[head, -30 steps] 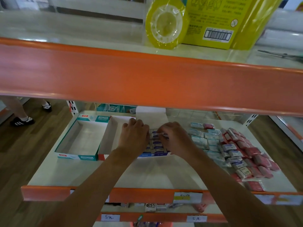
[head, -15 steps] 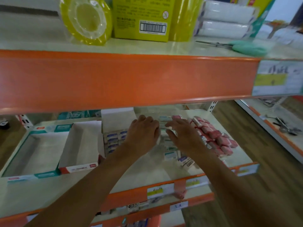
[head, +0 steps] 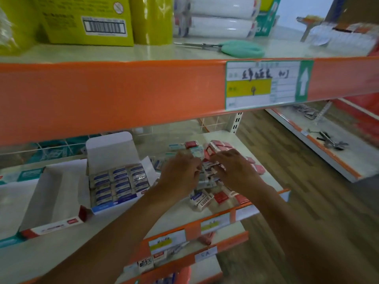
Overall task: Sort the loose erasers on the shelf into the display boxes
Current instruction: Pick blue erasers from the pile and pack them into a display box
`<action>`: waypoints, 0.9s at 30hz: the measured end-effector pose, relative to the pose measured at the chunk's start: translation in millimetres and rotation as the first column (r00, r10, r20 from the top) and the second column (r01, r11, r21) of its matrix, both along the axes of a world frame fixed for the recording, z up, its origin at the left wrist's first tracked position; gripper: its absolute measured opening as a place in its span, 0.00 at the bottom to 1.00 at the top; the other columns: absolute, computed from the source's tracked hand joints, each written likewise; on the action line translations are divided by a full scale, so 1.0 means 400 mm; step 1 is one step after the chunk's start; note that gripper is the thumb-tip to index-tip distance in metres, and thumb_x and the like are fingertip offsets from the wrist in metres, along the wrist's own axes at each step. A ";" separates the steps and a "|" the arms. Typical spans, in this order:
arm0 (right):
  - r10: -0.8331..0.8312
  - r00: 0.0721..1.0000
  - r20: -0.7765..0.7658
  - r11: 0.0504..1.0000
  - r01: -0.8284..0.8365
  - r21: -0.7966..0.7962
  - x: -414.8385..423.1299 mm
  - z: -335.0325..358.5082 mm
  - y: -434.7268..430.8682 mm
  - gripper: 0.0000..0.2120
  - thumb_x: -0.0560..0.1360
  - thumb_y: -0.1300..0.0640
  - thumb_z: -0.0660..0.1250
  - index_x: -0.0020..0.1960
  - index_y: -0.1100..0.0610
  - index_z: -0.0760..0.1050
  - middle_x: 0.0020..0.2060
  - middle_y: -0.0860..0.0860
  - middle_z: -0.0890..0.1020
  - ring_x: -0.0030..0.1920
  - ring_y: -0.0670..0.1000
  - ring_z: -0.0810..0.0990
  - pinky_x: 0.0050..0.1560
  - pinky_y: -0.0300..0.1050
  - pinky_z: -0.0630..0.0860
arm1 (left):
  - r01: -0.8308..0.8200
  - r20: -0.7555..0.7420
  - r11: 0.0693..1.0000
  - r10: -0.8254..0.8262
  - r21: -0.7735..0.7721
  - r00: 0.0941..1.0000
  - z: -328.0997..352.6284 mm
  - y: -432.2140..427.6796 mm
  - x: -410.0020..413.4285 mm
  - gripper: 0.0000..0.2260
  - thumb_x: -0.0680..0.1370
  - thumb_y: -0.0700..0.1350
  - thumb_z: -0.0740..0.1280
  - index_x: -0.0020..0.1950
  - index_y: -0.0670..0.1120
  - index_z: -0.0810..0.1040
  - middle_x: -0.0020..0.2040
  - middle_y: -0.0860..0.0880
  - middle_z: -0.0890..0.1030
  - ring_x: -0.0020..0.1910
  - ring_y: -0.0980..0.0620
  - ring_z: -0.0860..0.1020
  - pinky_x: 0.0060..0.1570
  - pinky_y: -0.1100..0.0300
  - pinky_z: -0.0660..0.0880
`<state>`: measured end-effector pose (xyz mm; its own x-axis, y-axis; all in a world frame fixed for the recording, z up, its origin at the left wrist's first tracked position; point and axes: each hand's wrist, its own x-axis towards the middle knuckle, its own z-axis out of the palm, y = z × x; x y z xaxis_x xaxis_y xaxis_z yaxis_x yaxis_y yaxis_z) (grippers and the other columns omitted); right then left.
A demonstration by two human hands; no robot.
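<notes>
**Shelf stock, as it stands in front of you**

- Setting: a shop aisle with a wooden floor (head: pixel 287 160). You face a cream shelf (head: pixel 184 218) with an orange front edge.
- Upper shelf (head: pixel 102 95), at 12 o'clock: a broad orange front with a handwritten price label (head: pixel 264 85) towards 2 o'clock. On top are a yellow box (head: pixel 88 21), white rolls (head: pixel 215 27) and green-handled scissors (head: pixel 242 49) lying flat.
- Blue display box (head: pixel 119 181), at 9 o'clock of your hands: the lid flap stands upright and the box is packed with rows of blue-and-white erasers.
- Red display box (head: pixel 51 201), touching the blue one on its 9 o'clock side: nothing shows inside it.
- Teal display box (head: pixel 12 181), further out at 9 o'clock (mostly cut off by the frame edge).
- Loose erasers (head: pixel 207 177), a jumbled pile at the 3 o'clock end of the shelf, just beside the blue box. Blue-and-white ones lie nearest you, and red-wrapped ones (head: pixel 217 145) lie towards 12 and 3 o'clock.
- Your left hand (head: pixel 180 175): palm down on the 9 o'clock side of the pile, fingers bent with their tips among the erasers. I cannot tell whether it has hold of one.
- Your right hand (head: pixel 235 173): palm down on the 3 o'clock side, fingers spread and bent over the pile. Any grasp is hidden beneath it, so I cannot tell.
- The two hands are close together, fingertips nearly meeting.
</notes>
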<state>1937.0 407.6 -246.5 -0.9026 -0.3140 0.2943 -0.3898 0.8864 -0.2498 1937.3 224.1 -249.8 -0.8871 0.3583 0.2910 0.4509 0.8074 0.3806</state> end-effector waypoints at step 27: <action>0.132 0.987 0.092 0.988 -0.139 0.072 -0.088 0.023 0.054 0.08 0.76 0.55 0.68 0.54 0.55 0.78 0.48 0.51 0.79 0.48 0.51 0.77 0.45 0.40 0.72 | -0.084 0.044 0.995 0.082 0.046 0.996 -0.006 0.125 -0.022 0.08 0.77 0.48 0.66 0.52 0.46 0.79 0.49 0.48 0.79 0.47 0.51 0.77 0.50 0.56 0.75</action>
